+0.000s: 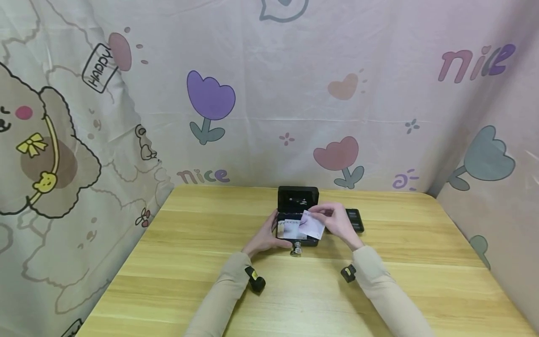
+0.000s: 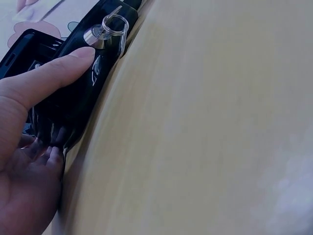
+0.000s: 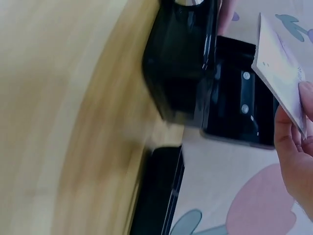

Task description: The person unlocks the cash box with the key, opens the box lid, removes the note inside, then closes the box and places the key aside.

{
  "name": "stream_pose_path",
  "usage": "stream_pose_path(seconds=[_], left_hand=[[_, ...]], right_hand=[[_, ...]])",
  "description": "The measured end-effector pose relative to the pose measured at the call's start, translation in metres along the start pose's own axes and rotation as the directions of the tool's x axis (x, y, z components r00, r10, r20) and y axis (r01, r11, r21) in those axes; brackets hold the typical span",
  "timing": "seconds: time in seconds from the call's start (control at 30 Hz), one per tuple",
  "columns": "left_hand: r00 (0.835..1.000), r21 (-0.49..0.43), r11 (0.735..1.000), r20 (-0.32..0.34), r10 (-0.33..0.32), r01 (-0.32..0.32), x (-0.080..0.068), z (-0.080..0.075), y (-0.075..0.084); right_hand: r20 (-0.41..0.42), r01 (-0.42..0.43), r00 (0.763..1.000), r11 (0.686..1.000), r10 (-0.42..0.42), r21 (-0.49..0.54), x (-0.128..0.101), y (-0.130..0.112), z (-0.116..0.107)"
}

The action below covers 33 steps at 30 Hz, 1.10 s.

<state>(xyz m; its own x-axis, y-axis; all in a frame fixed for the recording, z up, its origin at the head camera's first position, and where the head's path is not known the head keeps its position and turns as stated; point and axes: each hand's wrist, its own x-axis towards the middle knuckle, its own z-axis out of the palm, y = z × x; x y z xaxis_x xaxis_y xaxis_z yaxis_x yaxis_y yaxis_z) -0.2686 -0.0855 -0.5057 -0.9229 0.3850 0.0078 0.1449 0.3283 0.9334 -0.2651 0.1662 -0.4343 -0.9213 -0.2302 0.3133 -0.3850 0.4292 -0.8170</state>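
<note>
A small black cash box (image 1: 298, 193) stands at the far middle of the table with its lid raised. My left hand (image 1: 266, 236) grips its left side, fingers along the side wall and thumb pressed on the front near the lock (image 2: 96, 37). Keys on a ring (image 2: 116, 32) hang from that lock. Between thumb and fingers my right hand (image 1: 335, 221) pinches a thin stack of pale purple paper notes (image 1: 312, 226), tilted over the box's right part. Other pale printed notes (image 1: 291, 229) show in the box to its left.
To the right of the box, partly behind my right hand, lies a black compartment tray (image 1: 356, 220). The wooden table (image 1: 294, 295) reaches back to a printed cloth backdrop (image 1: 261, 84). A small black camera sits at each wrist.
</note>
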Motion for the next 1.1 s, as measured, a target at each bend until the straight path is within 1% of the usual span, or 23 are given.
stream_pose_path(seconds=[0.23,0.37,0.47,0.57,0.77,0.9,1.1], left_hand=[[1.000,0.009,1.000,0.015,0.005,-0.005,0.000,0.001,0.001],[1.000,0.017,1.000,0.007,0.001,-0.002,0.000,0.001,0.000],[1.000,0.015,1.000,0.004,-0.003,0.003,-0.001,0.002,0.000],[1.000,0.012,1.000,0.001,-0.007,0.007,-0.001,0.002,0.000],[1.000,0.021,1.000,-0.001,-0.013,0.013,-0.001,0.002,0.000],[1.000,0.022,1.000,0.005,-0.019,0.019,-0.001,0.002,0.001],[1.000,-0.004,1.000,0.012,-0.016,0.016,-0.001,0.000,0.001]], right_hand=[[-0.029,-0.025,0.999,1.000,0.025,0.001,-0.019,0.013,-0.018],[-0.044,-0.024,0.999,1.000,0.024,0.010,-0.028,0.021,-0.025],[-0.041,-0.045,0.998,0.999,0.044,-0.002,-0.033,0.028,-0.029],[-0.016,-0.074,0.997,0.997,0.073,-0.031,-0.036,0.033,-0.034],[0.053,-0.098,0.993,0.993,0.101,-0.058,-0.040,0.044,-0.044],[0.096,-0.114,0.988,0.988,0.124,-0.102,-0.043,0.053,-0.049],[0.154,-0.088,0.982,0.987,0.109,-0.137,-0.044,0.060,-0.053]])
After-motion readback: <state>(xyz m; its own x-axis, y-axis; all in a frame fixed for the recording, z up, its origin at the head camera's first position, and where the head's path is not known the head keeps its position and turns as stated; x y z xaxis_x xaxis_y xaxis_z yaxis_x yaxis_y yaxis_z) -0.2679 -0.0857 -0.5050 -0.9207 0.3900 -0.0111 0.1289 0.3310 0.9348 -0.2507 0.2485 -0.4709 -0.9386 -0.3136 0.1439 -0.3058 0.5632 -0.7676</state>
